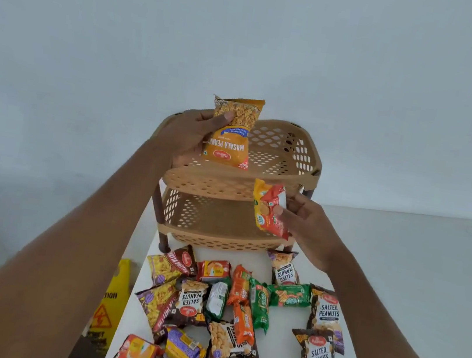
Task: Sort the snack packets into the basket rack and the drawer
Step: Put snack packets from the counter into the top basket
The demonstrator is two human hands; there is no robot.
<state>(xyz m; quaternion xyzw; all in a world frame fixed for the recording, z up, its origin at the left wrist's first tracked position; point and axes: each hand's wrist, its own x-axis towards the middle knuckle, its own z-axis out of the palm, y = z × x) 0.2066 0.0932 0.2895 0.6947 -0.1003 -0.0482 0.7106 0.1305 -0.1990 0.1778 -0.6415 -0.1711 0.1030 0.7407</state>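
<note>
Presently placing is in hand: the left hand (pixel 186 134) grips one masala peanuts packet (pixel 235 135) over the basket rack (pixel 293 156) top tier, while the right hand (pixel 310 229) pinches one biscuit packet (pixel 266 211) beside the middle tier. Both need lowering in and releasing. Roughly eighteen loose packets (pixel 326 315) crowd the tabletop (pixel 279 351) — overlapping, so the count is uncertain.

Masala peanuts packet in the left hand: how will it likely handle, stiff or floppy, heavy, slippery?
The masala peanuts packet stands upright in the left hand without drooping, so it is probably puffed and fairly stiff. One hand holds it over the basket rack, suggesting it is light. Its smooth film may be slippery.
</note>
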